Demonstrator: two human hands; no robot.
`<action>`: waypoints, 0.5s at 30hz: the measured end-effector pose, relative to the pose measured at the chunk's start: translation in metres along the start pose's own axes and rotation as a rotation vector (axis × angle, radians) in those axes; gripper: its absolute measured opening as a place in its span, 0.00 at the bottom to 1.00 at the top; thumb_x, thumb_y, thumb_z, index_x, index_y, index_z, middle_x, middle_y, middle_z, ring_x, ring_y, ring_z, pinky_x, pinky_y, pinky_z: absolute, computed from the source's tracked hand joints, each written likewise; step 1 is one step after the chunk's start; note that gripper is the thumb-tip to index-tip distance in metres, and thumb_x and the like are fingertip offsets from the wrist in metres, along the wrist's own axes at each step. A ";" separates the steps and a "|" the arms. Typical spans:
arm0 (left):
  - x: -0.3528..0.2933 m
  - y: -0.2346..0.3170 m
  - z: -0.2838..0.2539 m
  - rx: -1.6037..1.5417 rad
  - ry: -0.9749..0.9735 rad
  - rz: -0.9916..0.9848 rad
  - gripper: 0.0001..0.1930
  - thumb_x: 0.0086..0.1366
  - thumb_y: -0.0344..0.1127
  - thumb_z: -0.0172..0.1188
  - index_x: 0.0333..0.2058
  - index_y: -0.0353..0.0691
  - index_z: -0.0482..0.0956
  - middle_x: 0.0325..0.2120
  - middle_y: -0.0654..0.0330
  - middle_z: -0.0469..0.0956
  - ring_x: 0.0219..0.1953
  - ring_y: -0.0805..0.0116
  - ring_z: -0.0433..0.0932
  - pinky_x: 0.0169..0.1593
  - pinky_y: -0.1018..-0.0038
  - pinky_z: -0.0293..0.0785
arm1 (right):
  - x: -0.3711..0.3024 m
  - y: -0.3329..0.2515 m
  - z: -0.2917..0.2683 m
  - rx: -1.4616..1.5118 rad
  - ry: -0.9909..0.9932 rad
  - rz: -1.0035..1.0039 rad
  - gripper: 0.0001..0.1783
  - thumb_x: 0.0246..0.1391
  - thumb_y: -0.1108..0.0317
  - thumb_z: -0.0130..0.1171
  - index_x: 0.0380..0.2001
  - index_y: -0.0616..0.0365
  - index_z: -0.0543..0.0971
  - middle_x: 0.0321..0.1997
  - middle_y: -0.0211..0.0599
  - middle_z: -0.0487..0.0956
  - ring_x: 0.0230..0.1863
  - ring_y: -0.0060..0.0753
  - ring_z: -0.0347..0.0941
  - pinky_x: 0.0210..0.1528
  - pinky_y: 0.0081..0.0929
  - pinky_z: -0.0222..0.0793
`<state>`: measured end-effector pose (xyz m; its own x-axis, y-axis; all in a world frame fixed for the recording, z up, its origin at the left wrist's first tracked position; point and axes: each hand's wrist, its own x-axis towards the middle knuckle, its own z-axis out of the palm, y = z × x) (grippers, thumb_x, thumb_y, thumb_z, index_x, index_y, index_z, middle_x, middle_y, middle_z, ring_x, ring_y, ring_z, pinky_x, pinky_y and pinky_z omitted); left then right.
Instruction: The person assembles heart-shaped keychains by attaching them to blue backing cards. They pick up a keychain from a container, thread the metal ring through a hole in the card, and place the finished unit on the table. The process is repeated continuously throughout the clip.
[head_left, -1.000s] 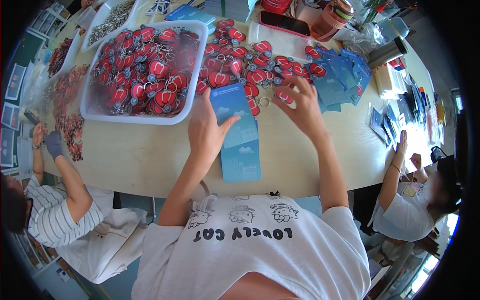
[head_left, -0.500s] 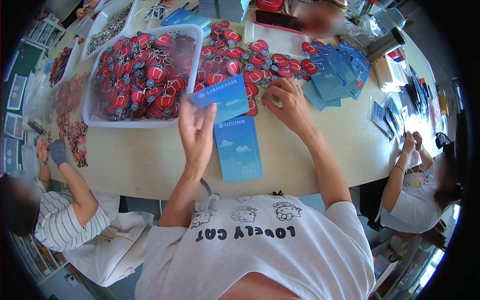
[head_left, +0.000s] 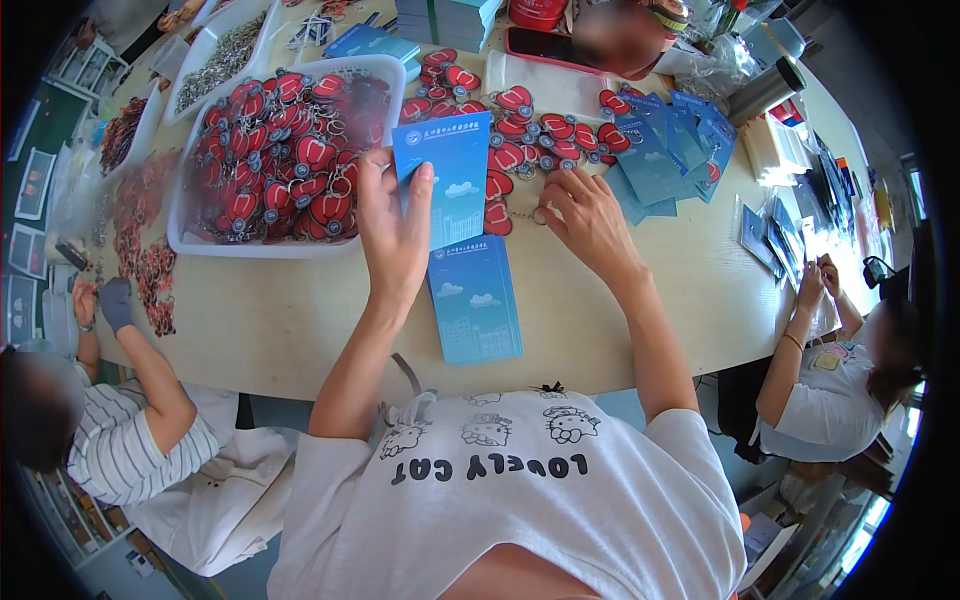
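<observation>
A blue printed card (head_left: 455, 195) is held up between thumb and fingers of my left hand (head_left: 392, 225), its face toward me. Below it a small stack of matching cards (head_left: 475, 315) lies on the table, partly covered by the raised one. My right hand (head_left: 588, 215) pinches the end of a keychain (head_left: 498, 217), a red charm whose thin chain stretches toward my fingertips. Part of that charm is hidden behind the card. Just beyond both hands, more red keychains (head_left: 515, 100) lie in a loose pile.
To the left stands a white bin (head_left: 290, 248) full of red keychains, with a tray of metal rings (head_left: 228, 50) behind it. Fanned blue cards (head_left: 655, 150) lie at right, near a metal flask (head_left: 765, 90). One person works on each side of me.
The card in my left hand has turned from tilted to nearly upright. My right hand has shifted slightly right and nearer, drawing out the keychain's chain.
</observation>
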<state>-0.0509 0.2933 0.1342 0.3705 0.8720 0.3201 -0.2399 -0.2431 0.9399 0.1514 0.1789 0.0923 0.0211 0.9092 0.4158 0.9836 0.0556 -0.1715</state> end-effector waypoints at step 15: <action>0.014 -0.018 0.005 0.042 -0.004 0.013 0.08 0.68 0.28 0.53 0.44 0.34 0.68 0.36 0.59 0.79 0.38 0.81 0.73 0.44 0.82 0.67 | -0.007 -0.005 -0.025 0.013 -0.058 0.415 0.13 0.44 0.59 0.67 0.27 0.55 0.76 0.35 0.32 0.74 0.34 0.37 0.74 0.33 0.34 0.69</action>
<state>-0.0373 0.3079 0.1226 0.3710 0.8669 0.3329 -0.2067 -0.2724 0.9397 0.1511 0.1618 0.1122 0.4045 0.8772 0.2585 0.8916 -0.3154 -0.3249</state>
